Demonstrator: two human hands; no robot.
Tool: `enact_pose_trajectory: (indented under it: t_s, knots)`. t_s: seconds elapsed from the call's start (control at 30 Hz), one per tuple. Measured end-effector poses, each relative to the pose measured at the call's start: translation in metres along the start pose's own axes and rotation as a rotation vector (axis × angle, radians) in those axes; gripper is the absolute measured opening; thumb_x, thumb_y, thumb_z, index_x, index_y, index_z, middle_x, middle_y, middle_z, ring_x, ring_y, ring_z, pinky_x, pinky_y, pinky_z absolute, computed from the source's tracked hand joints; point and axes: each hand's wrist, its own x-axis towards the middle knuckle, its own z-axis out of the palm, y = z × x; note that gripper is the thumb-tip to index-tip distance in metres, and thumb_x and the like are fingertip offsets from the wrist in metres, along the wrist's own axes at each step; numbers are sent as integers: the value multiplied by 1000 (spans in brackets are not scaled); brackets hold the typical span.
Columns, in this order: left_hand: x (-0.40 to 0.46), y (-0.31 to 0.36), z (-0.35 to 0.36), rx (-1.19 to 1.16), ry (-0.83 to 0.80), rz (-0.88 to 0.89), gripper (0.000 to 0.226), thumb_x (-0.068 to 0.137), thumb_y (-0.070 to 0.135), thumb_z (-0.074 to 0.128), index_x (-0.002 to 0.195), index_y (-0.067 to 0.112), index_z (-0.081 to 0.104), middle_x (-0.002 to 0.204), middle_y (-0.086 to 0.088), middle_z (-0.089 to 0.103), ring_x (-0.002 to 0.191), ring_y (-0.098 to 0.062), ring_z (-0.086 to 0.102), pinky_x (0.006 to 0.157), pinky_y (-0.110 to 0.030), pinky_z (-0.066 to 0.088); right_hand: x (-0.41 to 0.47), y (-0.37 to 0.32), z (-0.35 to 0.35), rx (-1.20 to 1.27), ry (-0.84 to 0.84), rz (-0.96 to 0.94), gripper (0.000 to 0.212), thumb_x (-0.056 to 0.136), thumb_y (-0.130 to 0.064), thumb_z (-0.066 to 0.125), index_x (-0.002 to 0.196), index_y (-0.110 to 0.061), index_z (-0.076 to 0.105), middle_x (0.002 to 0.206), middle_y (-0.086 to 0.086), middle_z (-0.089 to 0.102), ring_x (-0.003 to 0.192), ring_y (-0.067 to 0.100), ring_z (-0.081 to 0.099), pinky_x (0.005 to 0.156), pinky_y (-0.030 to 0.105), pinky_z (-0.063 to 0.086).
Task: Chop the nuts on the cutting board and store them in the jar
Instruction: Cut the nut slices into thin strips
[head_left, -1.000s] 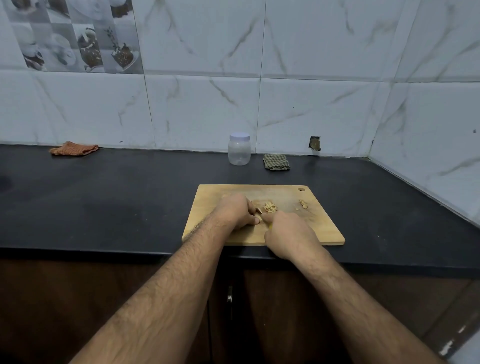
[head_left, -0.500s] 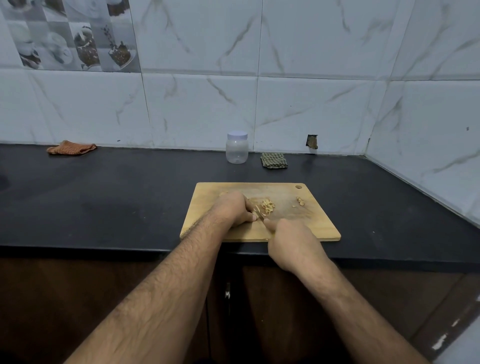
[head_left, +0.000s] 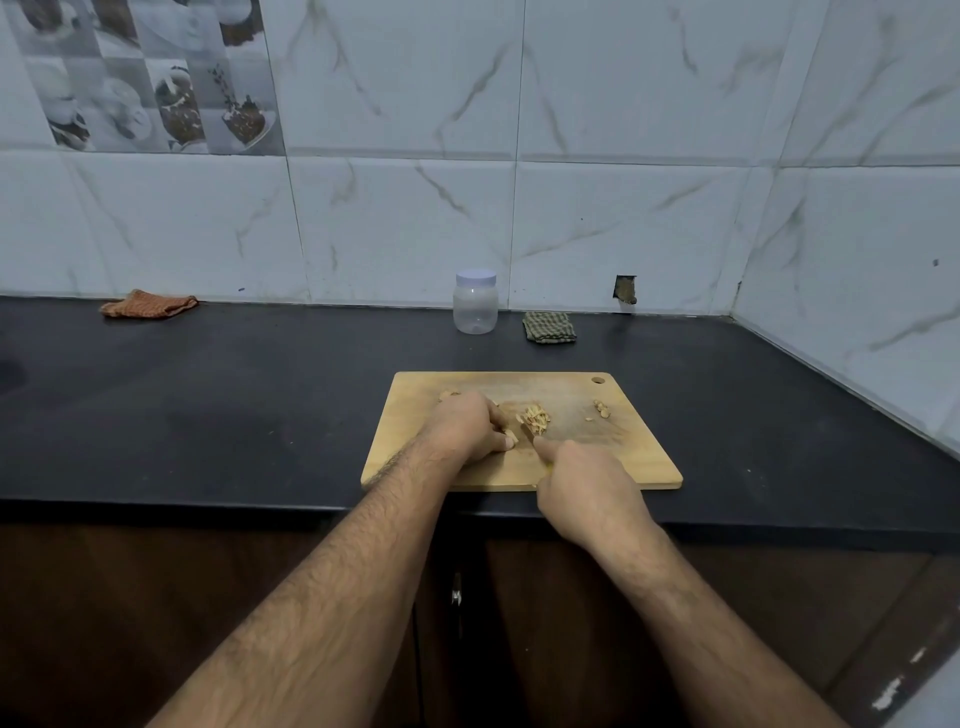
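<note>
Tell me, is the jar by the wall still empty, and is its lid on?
Empty and closed. The jar stands upright at the wall, its clear body showing nothing inside, the white lid sitting on top.

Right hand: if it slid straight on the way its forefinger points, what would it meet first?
Probably the pile of chopped nuts just beyond the right hand on the cutting board; depth is uncertain.

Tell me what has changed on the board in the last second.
The right hand drew back slightly toward the board's near edge, its knife mostly hidden. The left hand stayed curled beside the chopped nuts. Jar, both cloths and loose pieces unchanged.
</note>
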Motion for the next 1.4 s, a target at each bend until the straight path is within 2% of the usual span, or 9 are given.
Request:
enact_pose_trajectory:
  t_s: [0.17,0.4,0.67,0.73,0.83,1.0,1.17,1.3,1.4]
  knots:
    - [2,-1,2,-11,13,-8,34,85,34,75,118,27,71,117,3,70,110,-14,61,92,-25,48,11,-8,0,12,-9,-18,69,92,-7,48,153,-35,32,133,4,60,120,24,55,91,35,52]
    - [3,-1,1,55,-13,14,30,87,36,72,116,28,72,124,7,67,117,-16,57,98,-29,47,20,-13,-2,-27,-52,-32,60,93,-9,47,148,-32,42,136,4,59,122,23,55,96,35,49]
    - [3,1,-2,91,-25,27,33,89,35,70,121,27,70,127,6,66,119,-16,55,98,-29,47,24,-19,-2,-63,-69,-39,51,92,-7,46,138,-30,53,125,4,62,113,24,57,84,33,48]
    - [3,1,-2,101,-29,32,31,90,34,69,120,28,71,126,7,67,118,-15,56,96,-28,48,24,-21,-2,-76,-73,-43,45,92,-7,45,130,-28,57,117,5,63,103,24,58,75,32,44]
    - [2,2,-2,95,-25,30,29,89,35,70,117,28,72,122,6,68,115,-15,57,94,-28,48,22,-21,-2,-82,-66,-46,44,91,-6,46,128,-26,59,110,4,64,90,22,52,71,32,44]
    - [0,3,-3,76,-22,25,33,90,35,69,122,28,69,127,4,66,120,-16,56,98,-28,46,4,-12,0,-58,-73,-35,64,90,-5,46,147,-33,42,126,7,60,113,25,56,84,34,51]
    - [0,2,-1,66,-7,18,30,89,34,70,118,26,72,123,3,68,119,-17,56,98,-28,46,-9,-2,3,-56,-42,-34,64,91,-4,47,147,-34,41,130,4,60,117,23,56,90,36,51]
    - [0,1,1,63,5,27,32,90,35,69,121,26,70,124,2,67,123,-17,53,98,-27,44,-13,1,4,-67,-19,-41,54,90,-5,50,135,-33,51,118,0,63,107,22,59,84,36,53]
    - [1,2,1,67,3,23,33,91,34,69,123,27,69,126,2,66,122,-17,54,95,-26,44,-10,-1,4,-66,-17,-37,58,91,-6,48,142,-33,47,124,2,63,113,23,58,88,36,53]
